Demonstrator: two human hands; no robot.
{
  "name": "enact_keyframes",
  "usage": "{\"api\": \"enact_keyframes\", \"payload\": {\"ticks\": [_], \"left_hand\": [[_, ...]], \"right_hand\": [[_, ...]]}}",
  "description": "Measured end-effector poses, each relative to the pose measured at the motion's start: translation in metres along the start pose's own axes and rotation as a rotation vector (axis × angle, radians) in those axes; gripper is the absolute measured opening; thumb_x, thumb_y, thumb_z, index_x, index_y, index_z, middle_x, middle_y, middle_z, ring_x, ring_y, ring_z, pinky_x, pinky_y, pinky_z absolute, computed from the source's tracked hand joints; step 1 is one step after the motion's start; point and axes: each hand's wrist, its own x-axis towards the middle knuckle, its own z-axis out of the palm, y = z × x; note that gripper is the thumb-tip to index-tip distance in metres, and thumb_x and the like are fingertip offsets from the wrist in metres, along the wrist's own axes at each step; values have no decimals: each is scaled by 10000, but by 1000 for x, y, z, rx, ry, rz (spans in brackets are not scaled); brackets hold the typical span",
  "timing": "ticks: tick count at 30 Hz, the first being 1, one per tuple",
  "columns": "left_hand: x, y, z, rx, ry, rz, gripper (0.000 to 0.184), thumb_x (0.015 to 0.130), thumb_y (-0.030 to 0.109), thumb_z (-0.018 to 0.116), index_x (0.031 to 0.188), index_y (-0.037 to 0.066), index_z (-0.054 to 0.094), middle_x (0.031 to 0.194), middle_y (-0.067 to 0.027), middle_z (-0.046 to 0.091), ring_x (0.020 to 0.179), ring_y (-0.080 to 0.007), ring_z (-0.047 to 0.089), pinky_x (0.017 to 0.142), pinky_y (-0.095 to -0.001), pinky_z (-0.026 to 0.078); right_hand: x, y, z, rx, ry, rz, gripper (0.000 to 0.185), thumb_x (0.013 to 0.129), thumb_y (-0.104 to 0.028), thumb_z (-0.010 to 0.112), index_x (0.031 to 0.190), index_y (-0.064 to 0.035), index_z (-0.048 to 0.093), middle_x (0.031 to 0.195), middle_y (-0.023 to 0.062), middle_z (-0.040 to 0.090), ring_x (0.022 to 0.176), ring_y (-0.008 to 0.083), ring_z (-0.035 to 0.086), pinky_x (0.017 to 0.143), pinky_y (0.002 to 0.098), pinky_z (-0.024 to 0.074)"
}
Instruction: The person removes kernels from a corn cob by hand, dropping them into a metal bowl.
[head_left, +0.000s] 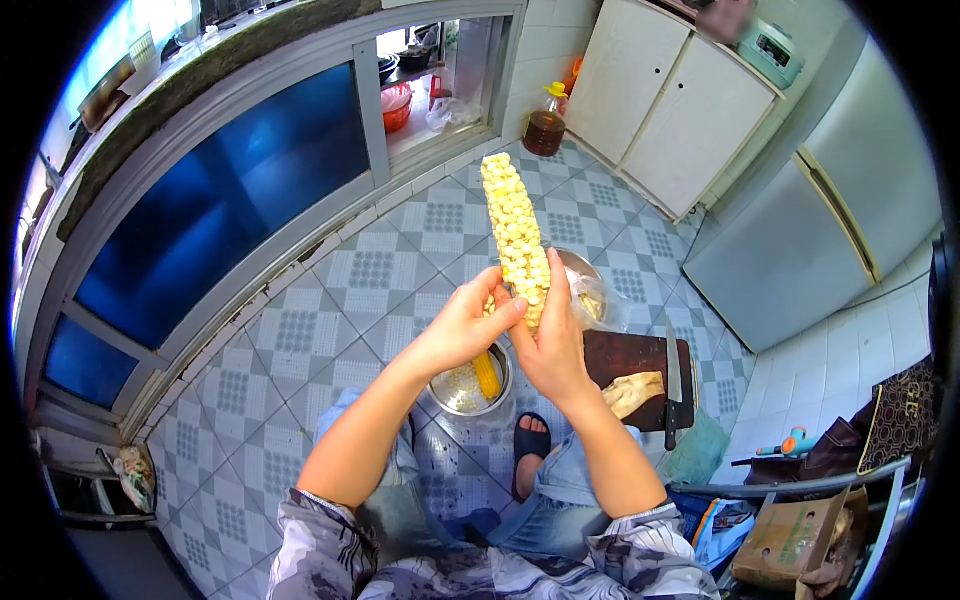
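A pale yellow corn cob (515, 220) points up and away from me, its lower end between both my hands. My left hand (470, 318) is closed on the cob's lower left side, thumb across the kernels. My right hand (552, 345) wraps the base from the right, fingers along the cob. Below them on the floor, a metal pot (505, 385) contains loose kernels and a deeper yellow cob piece (487, 376). Right of my hands lies a dark cutting board (615, 350), bearing a knife (673, 385) and a pale, husk-like piece (634, 393).
Behind my right hand stands a metal bowl (575, 262) with a plastic bag in it. A yellow-capped oil jug (545, 125) is by the white cabinet (640, 80). The fridge (790, 240) is at right, and a rack with a cardboard box (790, 535) at lower right.
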Motion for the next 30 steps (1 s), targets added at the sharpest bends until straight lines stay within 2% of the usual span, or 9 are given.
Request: {"api": "enact_keyframes", "payload": {"ticks": [5,7,8,11,14,19,23,25,30], "left_hand": [[3,-9,5,-95,61,69,305,868,175,559,1078,-33,483,914,-69,569,868,-119,524,788,-274,437],[2,-11,6,-2,50,77,331,899,95,475,1206,-17,418,1108,-76,543,1034,-106,496,880,-255,413],[0,-10,7,-3,49,77,331,899,95,475,1206,-17,418,1108,-76,543,1034,-106,496,880,-255,413],[-2,-4,9,121,-20,69,336,899,85,415,1219,-17,401,1140,-92,535,1092,-124,471,921,-276,394],[0,-7,9,132,2,122,338,894,92,379,1219,0,398,1023,-47,553,907,-85,522,772,-241,444],[-2,0,7,-339,-54,-256,339,887,113,407,1220,51,409,796,51,467,560,-18,340,483,-176,286],[0,3,4,-505,-157,-302,326,853,109,406,1170,35,405,803,21,473,571,-19,359,482,-178,323],[-2,7,13,-190,-43,-223,390,853,100,411,1241,66,406,774,57,437,559,-21,336,479,-181,268],[1,0,7,-258,-68,-271,397,830,77,416,1226,60,425,744,57,431,547,-20,334,467,-179,265]], "right_hand": [[-1,0,-3,-69,-21,-70,659,830,-99,557,1347,61,181,1187,302,462,1061,425,508,872,437,422],[0,-1,-4,-49,-26,-95,672,797,-63,570,1346,35,195,1179,290,470,1061,408,517,866,419,434],[0,-1,-4,-50,-26,-94,672,797,-63,570,1346,35,195,1179,290,470,1061,408,517,866,419,434],[1,-2,-3,212,-80,118,681,764,-36,584,1336,6,216,1175,271,474,1080,375,519,874,395,438],[1,6,0,285,-90,168,697,725,-1,584,1326,-8,231,1171,220,488,1091,302,527,888,362,436],[1,17,3,453,-111,240,725,699,31,567,1331,-4,213,1160,150,490,1075,218,513,901,332,428],[1,15,3,475,-112,275,733,702,17,572,1332,6,198,1167,172,486,1088,236,508,905,338,425],[0,11,1,353,-119,287,733,705,8,569,1332,17,190,1176,194,480,1098,251,503,913,346,418],[-2,20,2,373,-123,270,738,711,-15,584,1332,19,187,1181,207,479,1093,273,511,912,362,419]]}}
